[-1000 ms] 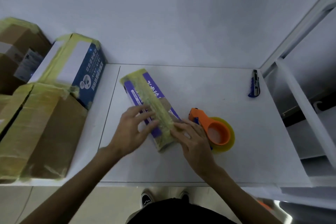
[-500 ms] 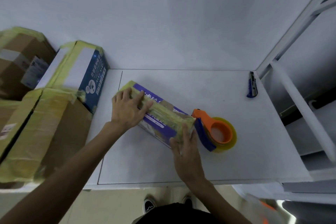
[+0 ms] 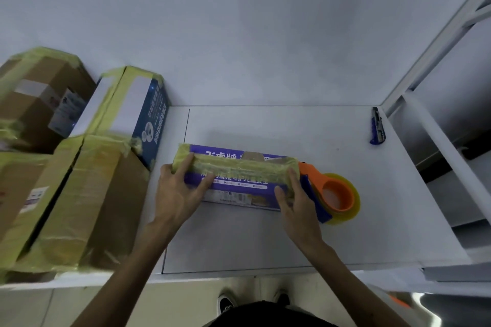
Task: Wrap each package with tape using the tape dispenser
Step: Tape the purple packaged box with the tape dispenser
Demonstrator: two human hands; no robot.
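Note:
A long purple box (image 3: 239, 186) with a strip of yellow tape along its top lies crosswise on the white table (image 3: 265, 244). My left hand (image 3: 178, 191) grips its left end, fingers on the taped top and thumb on the front face. At the box's right end my right hand (image 3: 296, 203) holds on, index finger up the end and thumb on the front. The orange tape dispenser (image 3: 337, 195) with its yellow roll lies flat on the table, touching the box's right end, just past my right hand.
Taped packages are stacked at the left: a large brown carton (image 3: 79, 194), a blue-and-white box (image 3: 132, 103) and a brown box (image 3: 34, 98) behind. A blue utility knife (image 3: 377, 127) lies at the table's far right corner. A white shelf frame (image 3: 438, 154) borders the right side.
The purple box has turned from a diagonal to lie parallel to the table's front edge. My hands moved from its top out to its two ends.

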